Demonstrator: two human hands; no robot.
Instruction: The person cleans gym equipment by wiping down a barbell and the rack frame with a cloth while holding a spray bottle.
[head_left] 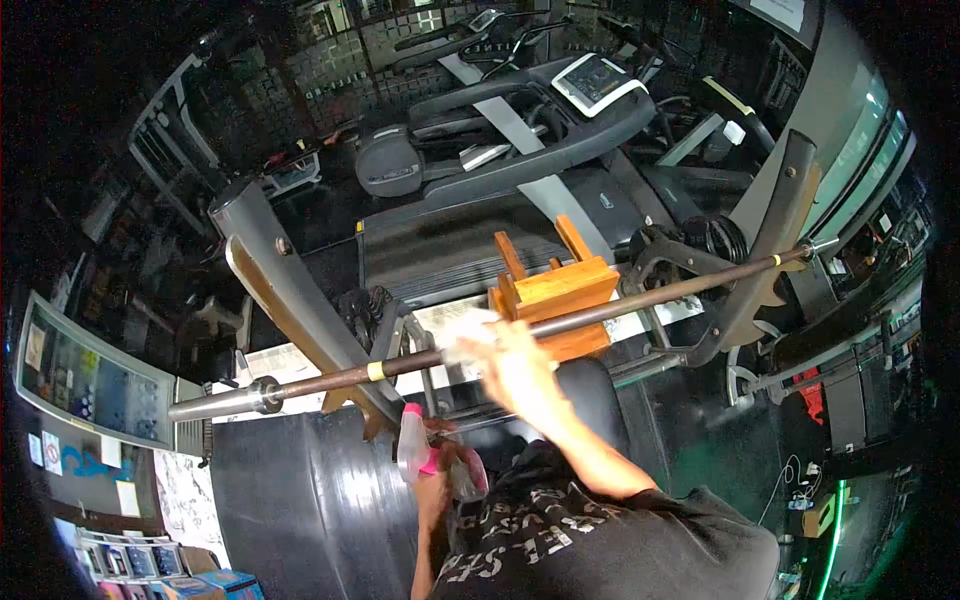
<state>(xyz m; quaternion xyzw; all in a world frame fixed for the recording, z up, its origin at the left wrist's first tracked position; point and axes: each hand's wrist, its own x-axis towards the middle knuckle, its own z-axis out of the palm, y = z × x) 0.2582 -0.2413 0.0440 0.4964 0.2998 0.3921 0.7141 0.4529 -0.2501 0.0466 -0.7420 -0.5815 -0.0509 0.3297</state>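
My right hand point(515, 372), a little blurred, presses a white cloth point(468, 334) against the middle of a long barbell point(650, 298). The bar lies across two upright rack posts, its dark shaft marked with yellow bands and its left sleeve bare. Lower down, close to my body, my left hand point(432, 492) is closed round a clear plastic spray bottle point(411, 448) with pink parts. My fingers and shirt partly cover the bottle. Just beyond the bar stands an orange-brown wooden piece point(563, 287), partly crossed by the shaft.
The left rack post point(285, 260) and right rack post point(785, 210) rise at either side. A black padded bench point(590, 395) sits below the bar. Behind is a treadmill point(450, 240) with a console point(598, 84). A glass-door fridge point(95, 375) stands at left.
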